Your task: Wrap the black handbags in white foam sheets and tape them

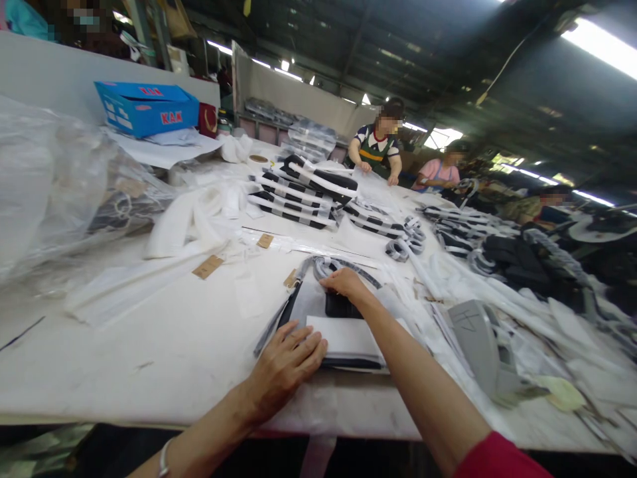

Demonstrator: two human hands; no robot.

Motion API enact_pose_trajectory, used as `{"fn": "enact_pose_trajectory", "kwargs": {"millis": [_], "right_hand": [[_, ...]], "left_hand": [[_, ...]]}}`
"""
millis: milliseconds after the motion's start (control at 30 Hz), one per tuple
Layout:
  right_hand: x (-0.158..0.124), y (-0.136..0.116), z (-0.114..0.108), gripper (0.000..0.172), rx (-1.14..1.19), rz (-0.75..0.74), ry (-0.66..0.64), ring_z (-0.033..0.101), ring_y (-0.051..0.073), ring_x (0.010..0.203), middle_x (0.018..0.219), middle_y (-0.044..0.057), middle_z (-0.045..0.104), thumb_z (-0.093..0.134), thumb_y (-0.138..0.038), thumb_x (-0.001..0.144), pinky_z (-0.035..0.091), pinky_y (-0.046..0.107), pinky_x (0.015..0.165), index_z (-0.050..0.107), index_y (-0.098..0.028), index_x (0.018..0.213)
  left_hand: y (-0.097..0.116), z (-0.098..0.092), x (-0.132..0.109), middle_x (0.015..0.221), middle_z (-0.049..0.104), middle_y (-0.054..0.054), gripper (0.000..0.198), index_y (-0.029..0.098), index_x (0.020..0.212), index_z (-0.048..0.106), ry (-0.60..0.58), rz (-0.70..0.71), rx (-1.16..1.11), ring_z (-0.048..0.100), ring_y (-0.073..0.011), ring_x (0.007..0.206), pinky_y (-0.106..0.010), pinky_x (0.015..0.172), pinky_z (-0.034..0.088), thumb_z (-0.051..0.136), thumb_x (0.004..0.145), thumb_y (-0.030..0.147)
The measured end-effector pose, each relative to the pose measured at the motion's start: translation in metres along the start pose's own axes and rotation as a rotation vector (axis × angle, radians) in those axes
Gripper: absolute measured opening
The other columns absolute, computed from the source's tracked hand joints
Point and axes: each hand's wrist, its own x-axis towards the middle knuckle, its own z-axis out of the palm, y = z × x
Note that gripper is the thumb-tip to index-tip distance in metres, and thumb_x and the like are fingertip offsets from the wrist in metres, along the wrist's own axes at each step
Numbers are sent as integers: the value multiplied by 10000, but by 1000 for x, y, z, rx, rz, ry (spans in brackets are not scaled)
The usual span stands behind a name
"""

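A black handbag [287, 307] lies flat on the table before me, partly covered by translucent wrapping and a folded white sheet [343, 337]. My left hand [291, 362] rests on the bag's near left corner with its fingers stretched out, the fingertips at the sheet's left edge. At the bag's far side my right hand [343, 284] has its fingers pinched on a coiled strap [322, 267] wrapped in clear film. The fingertips' underside is hidden. Just left of the strap lies a brown tag [290, 277].
Two brown tags, one a card tag [208, 267], lie left. Beyond are stacked wrapped black bags [298, 199], a blue box [146, 109] and plastic sheeting [60, 179]. A grey tape dispenser [480, 345] stands right. A co-worker [375, 146] handles plastic across the table.
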Motion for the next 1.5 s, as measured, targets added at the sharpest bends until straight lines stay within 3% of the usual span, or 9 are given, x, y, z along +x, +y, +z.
{"fn": "enact_pose_trajectory", "kwargs": {"millis": [133,300,467,567,667,833,967,1133,1500], "right_hand": [[-14,-5,0,169,206,74,-25,616,153,584,639,12,670,676,-362,707,504,294,610,639,-198,690],[-34,-14,-10,303,680,125,3,636,156,676,709,0,696,784,-333,552,483,283,682,600,-194,748],[-49,-17,-15,388,746,87,-11,620,157,722,809,17,724,806,-336,553,470,307,782,707,-168,888],[-52,-13,-16,342,658,65,69,618,183,750,813,37,718,769,-419,617,474,340,808,711,-164,838],[-53,-13,-20,305,322,-28,331,628,243,858,906,75,716,697,-394,693,479,401,847,698,-173,902],[-66,-36,-23,343,-292,-510,814,542,278,1168,1217,139,635,597,-249,832,391,448,1012,621,-176,1166],[-76,-51,-7,181,-409,-586,502,615,226,950,939,90,697,494,-255,949,431,350,903,671,-214,942],[-64,-48,15,372,-547,-160,-58,653,237,837,886,125,733,421,-391,993,425,315,765,698,-196,840],[-35,-35,18,561,-322,-103,-184,479,149,572,566,15,570,492,-643,896,327,283,610,589,-212,551]], "left_hand": [[0,-2,2,1122,718,-68,305,156,1179,638,7,-17,-7,638,-204,1080,-456,1085,424,407,987,110],[0,-4,3,1125,716,-73,310,157,1189,631,15,-19,-10,643,-198,1069,-425,1037,462,395,993,116],[1,-2,1,1124,717,-73,314,159,1190,634,9,-23,-6,642,-200,1068,-416,1024,470,389,996,121],[1,-1,0,1129,715,-73,313,166,1198,634,6,-24,5,637,-198,1078,-415,1027,470,399,995,127],[1,0,0,1134,712,-72,308,165,1199,633,8,-14,7,635,-198,1083,-411,1024,474,406,994,130],[1,-1,1,1137,706,-79,320,166,1205,627,2,-9,5,632,-192,1089,-395,1014,482,386,999,130],[1,-4,5,1117,713,-76,319,155,1183,635,13,-1,-2,636,-193,1069,-380,976,498,367,1011,145],[1,-5,6,1105,715,-80,321,152,1170,637,5,-13,-2,640,-194,1061,-376,957,497,358,1011,141],[1,-6,6,1131,704,-81,329,158,1202,623,-43,-21,-4,627,-198,1095,-366,954,485,355,1012,137]]}}
